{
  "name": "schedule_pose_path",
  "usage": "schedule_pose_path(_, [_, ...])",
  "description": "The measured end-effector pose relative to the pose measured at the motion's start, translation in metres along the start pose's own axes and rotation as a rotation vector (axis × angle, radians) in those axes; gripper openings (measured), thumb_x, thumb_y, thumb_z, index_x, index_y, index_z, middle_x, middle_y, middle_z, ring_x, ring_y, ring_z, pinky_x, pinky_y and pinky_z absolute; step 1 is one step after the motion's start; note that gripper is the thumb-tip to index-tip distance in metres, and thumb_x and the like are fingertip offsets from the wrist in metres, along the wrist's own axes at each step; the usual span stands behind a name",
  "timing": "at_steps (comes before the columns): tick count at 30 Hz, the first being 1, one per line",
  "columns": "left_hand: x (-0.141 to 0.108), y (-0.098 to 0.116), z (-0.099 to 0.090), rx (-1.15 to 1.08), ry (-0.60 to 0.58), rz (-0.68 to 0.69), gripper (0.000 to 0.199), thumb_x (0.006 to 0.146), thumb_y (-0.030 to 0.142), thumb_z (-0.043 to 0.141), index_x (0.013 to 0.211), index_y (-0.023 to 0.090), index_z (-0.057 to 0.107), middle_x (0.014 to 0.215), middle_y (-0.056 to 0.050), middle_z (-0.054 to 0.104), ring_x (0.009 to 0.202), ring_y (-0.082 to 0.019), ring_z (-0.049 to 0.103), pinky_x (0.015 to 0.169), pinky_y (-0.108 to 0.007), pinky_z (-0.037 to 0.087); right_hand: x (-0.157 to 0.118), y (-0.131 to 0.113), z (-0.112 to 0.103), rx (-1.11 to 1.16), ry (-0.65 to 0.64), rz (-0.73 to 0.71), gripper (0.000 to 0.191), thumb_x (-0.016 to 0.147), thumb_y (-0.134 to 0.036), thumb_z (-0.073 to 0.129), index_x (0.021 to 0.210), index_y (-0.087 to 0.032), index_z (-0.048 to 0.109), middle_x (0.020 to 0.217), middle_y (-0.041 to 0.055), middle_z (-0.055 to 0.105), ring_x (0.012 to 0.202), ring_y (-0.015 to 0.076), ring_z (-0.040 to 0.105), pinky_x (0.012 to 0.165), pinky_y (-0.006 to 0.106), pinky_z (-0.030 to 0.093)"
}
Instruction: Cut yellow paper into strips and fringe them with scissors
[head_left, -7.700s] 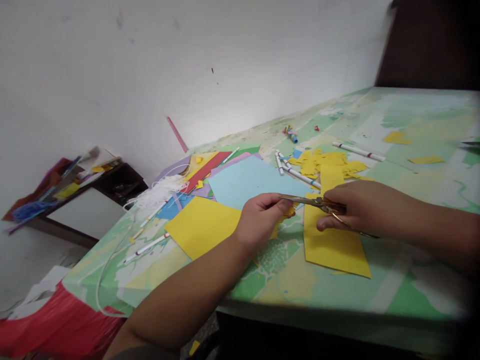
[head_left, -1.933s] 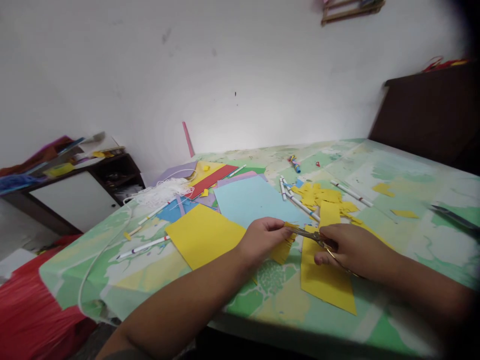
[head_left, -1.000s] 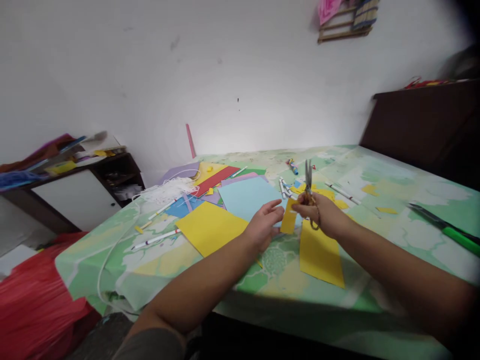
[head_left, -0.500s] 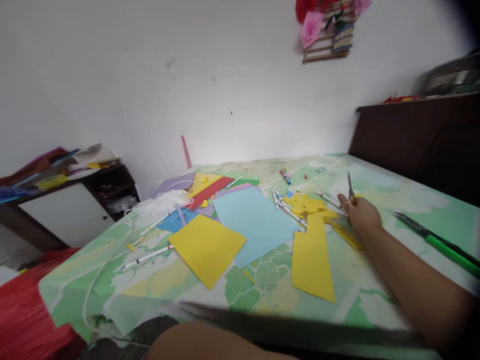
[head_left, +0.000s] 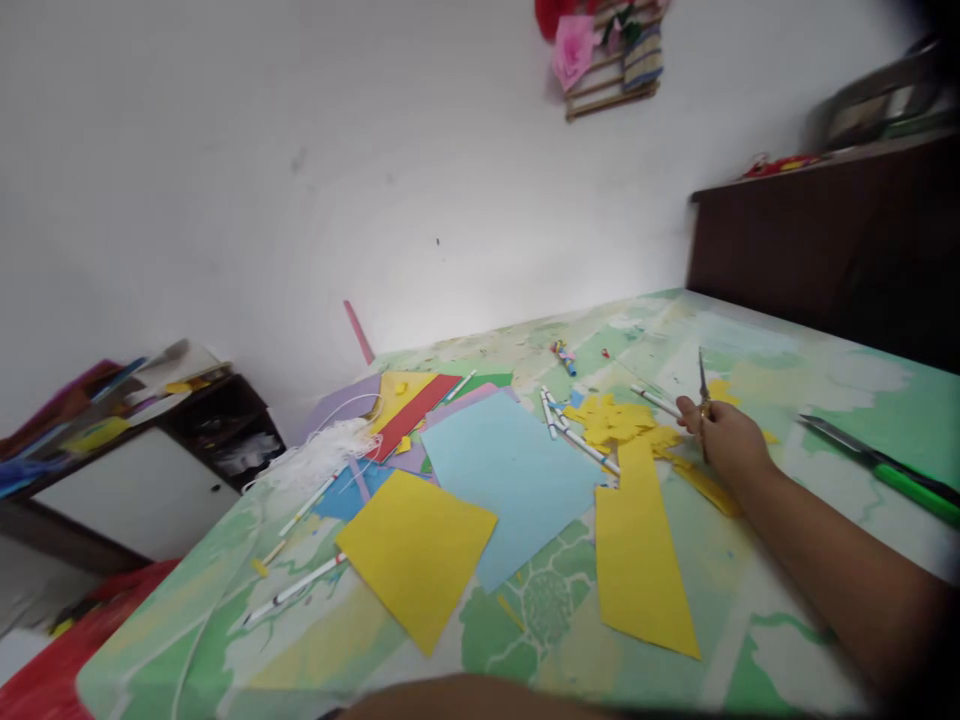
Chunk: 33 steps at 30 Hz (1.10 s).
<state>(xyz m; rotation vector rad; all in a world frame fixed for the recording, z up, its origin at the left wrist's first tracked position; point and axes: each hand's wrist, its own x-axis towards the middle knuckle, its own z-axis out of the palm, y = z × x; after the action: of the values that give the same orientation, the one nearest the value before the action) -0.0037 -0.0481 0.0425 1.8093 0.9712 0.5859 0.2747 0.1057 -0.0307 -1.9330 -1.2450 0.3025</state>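
Note:
My right hand (head_left: 731, 442) is closed around the handles of a small pair of scissors (head_left: 703, 375), whose blades point away toward the wall. It hovers over or rests at the right of the table; I cannot tell which. Left of it lie yellow paper scraps (head_left: 611, 420) and a cut yellow sheet (head_left: 645, 560). Close to its fingertips is a white marker (head_left: 655, 401). A light blue sheet (head_left: 510, 470) and a square yellow sheet (head_left: 420, 550) lie further left. My left hand is out of view; only bare skin shows at the bottom edge, possibly a forearm or knee.
A green-handled cutter (head_left: 885, 470) lies right of my hand. White string (head_left: 322, 450), coloured paper such as a red strip (head_left: 416, 415), and several markers are spread at the left. A dark cabinet (head_left: 795, 240) stands behind right, a low shelf unit (head_left: 135, 490) at left.
The camera view has tilted and shifted, so the table appears turned. My right hand keeps hold of the scissors in nearly the same place, and the papers lie as before.

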Motion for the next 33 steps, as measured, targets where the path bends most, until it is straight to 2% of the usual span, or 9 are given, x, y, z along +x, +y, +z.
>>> schedule_pose_path(3, [0.057, -0.023, 0.007, 0.116, 0.071, -0.085, 0.050, 0.062, 0.056, 0.048, 0.096, 0.021, 0.057, 0.096, -0.011, 0.056, 0.094, -0.028, 0.047, 0.081, -0.040, 0.033, 0.001, 0.003, 0.001, 0.036, 0.026, 0.050, 0.045, 0.069, -0.061, 0.033, 0.063, -0.021, 0.051, 0.069, 0.0062, 0.058, 0.059, 0.0184, 0.049, 0.052, 0.030, 0.033])
schedule_pose_path(6, [0.102, -0.042, 0.012, 0.513, 0.186, -0.157, 0.050, 0.060, 0.054, 0.051, 0.090, 0.014, 0.056, 0.093, -0.014, 0.053, 0.093, -0.029, 0.043, 0.082, -0.039, 0.031, 0.000, 0.005, 0.003, 0.044, 0.067, 0.051, 0.045, 0.068, -0.063, 0.034, 0.061, -0.021, 0.048, 0.065, 0.0051, 0.055, 0.057, 0.0177, 0.046, 0.050, 0.029, 0.031])
schedule_pose_path(11, [0.139, -0.048, 0.012, 0.715, 0.076, -0.074, 0.043, 0.050, 0.049, 0.062, 0.076, 0.015, 0.056, 0.088, -0.012, 0.051, 0.091, -0.028, 0.042, 0.078, -0.035, 0.032, -0.001, 0.005, 0.002, 0.002, 0.102, -0.012, 0.043, 0.068, -0.064, 0.034, 0.057, -0.023, 0.038, 0.054, 0.0012, 0.046, 0.051, 0.0155, 0.040, 0.047, 0.028, 0.027])
schedule_pose_path(14, [0.145, -0.044, 0.007, 0.694, 0.004, -0.081, 0.026, 0.054, 0.041, 0.060, 0.063, 0.017, 0.054, 0.075, -0.008, 0.051, 0.079, -0.023, 0.046, 0.069, -0.030, 0.034, -0.002, 0.005, 0.001, 0.004, 0.109, -0.026, 0.043, 0.068, -0.063, 0.034, 0.056, -0.022, 0.037, 0.052, 0.0000, 0.044, 0.050, 0.0142, 0.038, 0.047, 0.027, 0.026])
schedule_pose_path(17, [0.142, -0.041, -0.003, 0.573, 0.006, -0.096, 0.016, 0.057, 0.032, 0.057, 0.061, 0.018, 0.052, 0.067, -0.002, 0.049, 0.066, -0.016, 0.045, 0.059, -0.025, 0.032, -0.003, 0.004, 0.000, -0.004, 0.106, -0.036, 0.042, 0.069, -0.062, 0.034, 0.056, -0.022, 0.037, 0.052, -0.0005, 0.044, 0.051, 0.0137, 0.038, 0.047, 0.026, 0.026])
schedule_pose_path(22, [0.127, -0.026, -0.029, 0.219, 0.134, -0.161, 0.011, 0.061, 0.027, 0.052, 0.060, 0.017, 0.047, 0.057, 0.003, 0.043, 0.053, -0.009, 0.038, 0.049, -0.021, 0.027, -0.011, -0.004, -0.002, -0.002, 0.033, -0.130, 0.038, 0.070, -0.059, 0.038, 0.058, -0.022, 0.039, 0.050, -0.0017, 0.041, 0.050, 0.0138, 0.038, 0.047, 0.027, 0.027])
schedule_pose_path(26, [0.114, -0.013, -0.041, -0.220, 0.310, -0.194, 0.015, 0.063, 0.031, 0.054, 0.068, 0.017, 0.053, 0.062, 0.001, 0.052, 0.054, -0.010, 0.047, 0.051, -0.022, 0.035, -0.022, -0.029, -0.012, 0.185, -0.037, -0.138, 0.035, 0.069, -0.055, 0.043, 0.061, -0.022, 0.044, 0.055, -0.0001, 0.047, 0.054, 0.0148, 0.043, 0.050, 0.028, 0.032])
schedule_pose_path(29, [0.109, -0.006, -0.041, -0.415, 0.387, -0.190, 0.020, 0.063, 0.035, 0.057, 0.068, 0.016, 0.056, 0.062, -0.001, 0.056, 0.052, -0.011, 0.050, 0.049, -0.023, 0.038, -0.039, -0.059, -0.023, 0.466, -0.181, -0.082, 0.031, 0.069, -0.052, 0.046, 0.069, -0.020, 0.049, 0.068, 0.0030, 0.055, 0.061, 0.0159, 0.050, 0.057, 0.029, 0.039])
schedule_pose_path(33, [0.107, 0.003, -0.039, -0.437, 0.374, -0.150, 0.023, 0.061, 0.037, 0.060, 0.067, 0.015, 0.059, 0.061, -0.002, 0.058, 0.051, -0.011, 0.050, 0.048, -0.023, 0.037, -0.071, -0.087, -0.025, 0.597, -0.427, -0.080, 0.028, 0.059, -0.043, 0.061, 0.067, -0.021, 0.046, 0.062, -0.0010, 0.052, 0.060, 0.0153, 0.050, 0.057, 0.028, 0.039])
